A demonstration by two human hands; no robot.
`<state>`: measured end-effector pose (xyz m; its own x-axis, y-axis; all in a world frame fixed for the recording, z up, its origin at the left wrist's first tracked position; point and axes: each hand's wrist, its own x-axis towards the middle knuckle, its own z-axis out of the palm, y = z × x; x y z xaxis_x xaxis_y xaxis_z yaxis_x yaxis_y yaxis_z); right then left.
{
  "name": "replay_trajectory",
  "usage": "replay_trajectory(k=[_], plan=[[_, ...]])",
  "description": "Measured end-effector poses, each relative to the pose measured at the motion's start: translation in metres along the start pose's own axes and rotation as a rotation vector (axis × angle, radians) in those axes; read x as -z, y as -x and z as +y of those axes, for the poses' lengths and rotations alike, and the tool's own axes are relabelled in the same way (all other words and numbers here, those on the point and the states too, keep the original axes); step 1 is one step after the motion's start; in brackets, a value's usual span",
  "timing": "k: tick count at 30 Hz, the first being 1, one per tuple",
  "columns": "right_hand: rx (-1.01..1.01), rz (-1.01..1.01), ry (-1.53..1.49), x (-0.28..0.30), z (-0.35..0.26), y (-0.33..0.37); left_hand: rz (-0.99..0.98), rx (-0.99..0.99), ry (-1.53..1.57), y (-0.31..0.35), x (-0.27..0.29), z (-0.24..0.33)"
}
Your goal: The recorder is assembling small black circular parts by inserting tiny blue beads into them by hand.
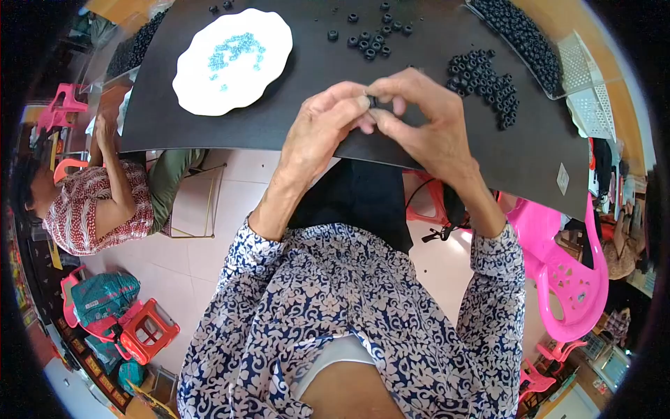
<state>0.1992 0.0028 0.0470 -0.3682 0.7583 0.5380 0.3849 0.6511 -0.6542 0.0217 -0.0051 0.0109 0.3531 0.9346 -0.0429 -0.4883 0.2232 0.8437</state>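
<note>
My left hand (313,136) and my right hand (434,126) meet above the near part of the dark table, fingertips pinched together. Between them is a small black part (373,102), mostly hidden by the fingers; it resembles the hollow black pieces lying around. Left of my hands stands a white wavy-edged plate (192,91) with many tiny light-blue bits (241,50) scattered on it. Beyond my fingers lies a loose group of black hollow pieces (370,43). A denser heap of the same pieces (481,80) sits just right of my right hand.
A clear tray full of black pieces (520,42) occupies the far right, beside a white perforated basket (590,91). Another clear container (125,56) is at the far left. A person in a patterned red top (98,206) sits on the left. A pink chair (569,279) stands at right.
</note>
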Motion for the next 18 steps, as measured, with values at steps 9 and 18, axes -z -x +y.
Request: replay_trajectory(k=[9, 18], plan=[[-0.301, 0.084, -0.029, -0.005, 0.001, 0.042, 0.158, -0.133, -0.537, -0.001, 0.005, 0.003], [-0.264, 0.169, 0.138, 0.007, 0.024, 0.017, 0.116, -0.137, -0.431, 0.002, 0.010, 0.002]])
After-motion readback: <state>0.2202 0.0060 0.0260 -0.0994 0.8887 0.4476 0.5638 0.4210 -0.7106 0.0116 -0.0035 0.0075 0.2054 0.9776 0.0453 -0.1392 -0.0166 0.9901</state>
